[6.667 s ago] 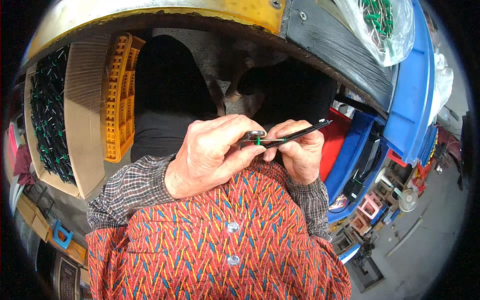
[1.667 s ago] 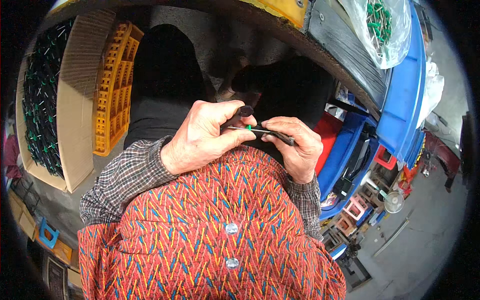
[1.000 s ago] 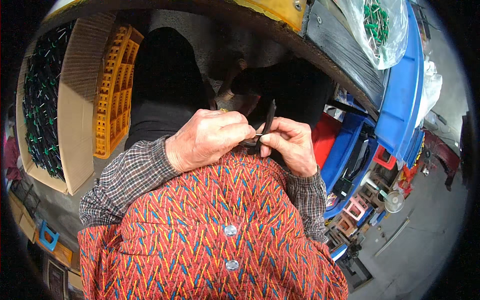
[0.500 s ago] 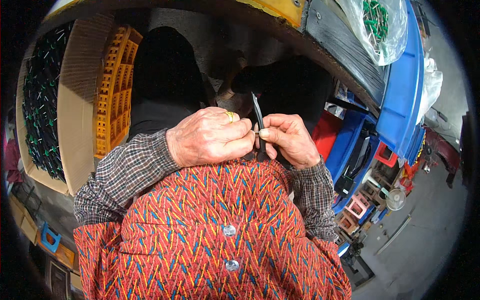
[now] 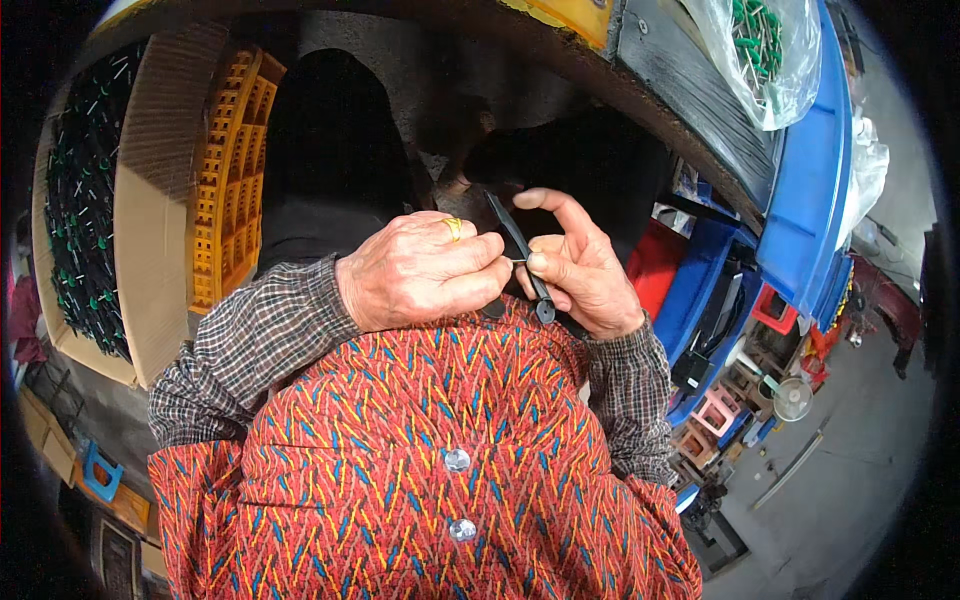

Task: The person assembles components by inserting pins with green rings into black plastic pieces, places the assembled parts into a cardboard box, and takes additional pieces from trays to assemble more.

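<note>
My right grip (image 5: 585,275) is pinching a long, narrow, black plastic piece (image 5: 515,232) between thumb and fingers, while its index finger is arching up clear. The piece is slanting through the space between my two grips, its rounded end pointing toward my body. My left grip (image 5: 425,272), wearing a yellow ring (image 5: 455,229), is clenching its fingertips on a thin, silvery metal pin (image 5: 518,260), which is reaching the black piece beside my right thumb; my fingers are hiding the rest. Just below, a red, zigzag-patterned garment (image 5: 400,440) is covering my front. Farther left, an orange, latticed plastic crate (image 5: 228,180) is standing beside a brown cardboard box (image 5: 155,200) of black-and-green parts. Up right, a clear plastic bag (image 5: 797,100) of green-headed metal pins is lying by the table's dark edge (image 5: 690,85), overlapping a blue plastic tray (image 5: 805,190).
</note>
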### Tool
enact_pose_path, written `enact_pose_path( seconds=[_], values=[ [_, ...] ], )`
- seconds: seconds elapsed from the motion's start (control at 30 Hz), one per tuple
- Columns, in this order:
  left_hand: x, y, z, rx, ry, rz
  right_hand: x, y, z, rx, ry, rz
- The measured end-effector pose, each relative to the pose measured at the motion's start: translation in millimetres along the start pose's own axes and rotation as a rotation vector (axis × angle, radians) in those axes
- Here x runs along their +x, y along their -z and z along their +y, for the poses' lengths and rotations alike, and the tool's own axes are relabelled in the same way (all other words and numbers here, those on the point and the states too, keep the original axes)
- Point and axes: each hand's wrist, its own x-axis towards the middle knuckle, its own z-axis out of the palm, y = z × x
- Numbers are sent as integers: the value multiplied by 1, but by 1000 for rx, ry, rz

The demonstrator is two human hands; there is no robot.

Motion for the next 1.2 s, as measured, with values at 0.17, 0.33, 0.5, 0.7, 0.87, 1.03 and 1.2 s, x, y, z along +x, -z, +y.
enact_pose_path(
  seconds=[0.17,0.33,0.5,0.7,0.87,1.03,1.2],
  values=[
    [0,0,3,21,15,-8,0,2,0,-8,-34,-9],
    [-1,-4,4,-14,96,24,-1,0,4,-69,25,73],
    [0,-9,4,-240,333,134,1,4,7,-38,58,83],
    [3,-6,2,-517,707,184,3,4,2,-69,132,60],
    [3,-3,7,-705,892,183,3,-3,3,-201,170,208],
    [2,-2,7,-792,931,213,5,-7,6,-262,206,244],
    [2,-1,7,-861,983,205,7,-7,8,-269,206,260]
  ],
)
